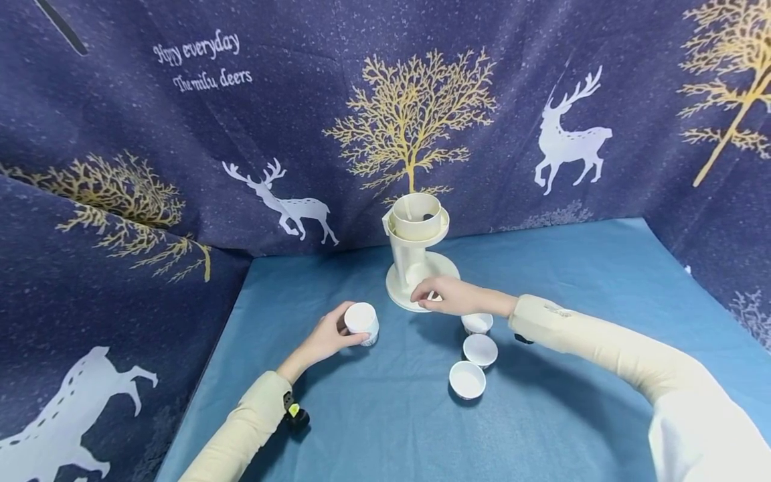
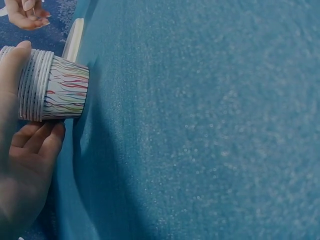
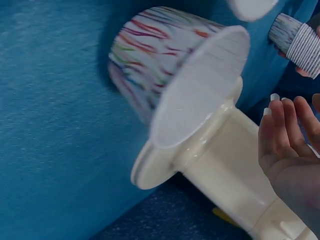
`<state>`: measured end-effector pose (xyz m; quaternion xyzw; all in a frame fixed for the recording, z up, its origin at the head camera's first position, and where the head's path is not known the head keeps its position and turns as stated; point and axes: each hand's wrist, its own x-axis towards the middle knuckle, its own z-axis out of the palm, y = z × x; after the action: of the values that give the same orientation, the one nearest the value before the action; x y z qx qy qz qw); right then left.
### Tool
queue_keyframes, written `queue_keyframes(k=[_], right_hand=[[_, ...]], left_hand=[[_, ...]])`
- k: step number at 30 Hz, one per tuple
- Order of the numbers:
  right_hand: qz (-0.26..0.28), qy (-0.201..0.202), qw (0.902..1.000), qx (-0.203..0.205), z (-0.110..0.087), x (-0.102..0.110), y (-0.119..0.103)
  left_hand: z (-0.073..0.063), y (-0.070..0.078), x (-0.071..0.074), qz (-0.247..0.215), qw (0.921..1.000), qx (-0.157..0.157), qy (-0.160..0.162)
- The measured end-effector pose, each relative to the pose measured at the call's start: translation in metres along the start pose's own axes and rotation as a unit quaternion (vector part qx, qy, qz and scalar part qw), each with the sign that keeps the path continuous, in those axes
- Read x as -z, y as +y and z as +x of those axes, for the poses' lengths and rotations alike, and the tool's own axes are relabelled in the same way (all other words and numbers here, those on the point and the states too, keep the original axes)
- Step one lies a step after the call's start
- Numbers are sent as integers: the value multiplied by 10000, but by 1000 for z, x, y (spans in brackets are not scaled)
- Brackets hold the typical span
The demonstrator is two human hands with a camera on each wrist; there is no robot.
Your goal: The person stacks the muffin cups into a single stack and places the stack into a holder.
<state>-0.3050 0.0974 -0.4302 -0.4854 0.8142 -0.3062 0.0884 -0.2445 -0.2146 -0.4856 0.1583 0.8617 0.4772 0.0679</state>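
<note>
My left hand [image 1: 325, 336] grips a stack of paper cups [image 1: 363, 323] between thumb and fingers, left of centre. In the left wrist view, many nested rims show, and the lowest cup wall [image 2: 67, 90] has wavy coloured stripes. My right hand [image 1: 448, 296] hovers over the front of a cream stand's base [image 1: 442, 266], its fingers loosely bent and holding nothing. Just beneath that wrist, one paper cup [image 1: 478, 325] is partly covered by the arm. Two more single cups, a middle one [image 1: 480, 350] and a near one [image 1: 467, 380], stand mouth up in a row.
The cream stand [image 1: 405, 254] has a round base, an upright column and a wide cup-like top [image 1: 417, 221] with a small dark spot inside. Behind the blue cloth-covered table [image 1: 385, 415] hangs a dark blue curtain [image 1: 289, 120] with deer and trees.
</note>
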Motion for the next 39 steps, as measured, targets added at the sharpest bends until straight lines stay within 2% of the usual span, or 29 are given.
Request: queue_keyframes(k=[6,16,29,39], right_hand=[[-43,168,9998,46,-9,0,11],[-123,355,9989,-283,-26,3,24],[-57,515,9979,-380,-49,8,38],[556,9,9943,-912,-74,13,47]], left_hand=[[0,-1,0,49,10000,-71,21],[1,-3,-2,83,9999,-114,30],[4,-4,-3,95,9999,-116,39],[2,-4,-4,77,9999,-105,70]])
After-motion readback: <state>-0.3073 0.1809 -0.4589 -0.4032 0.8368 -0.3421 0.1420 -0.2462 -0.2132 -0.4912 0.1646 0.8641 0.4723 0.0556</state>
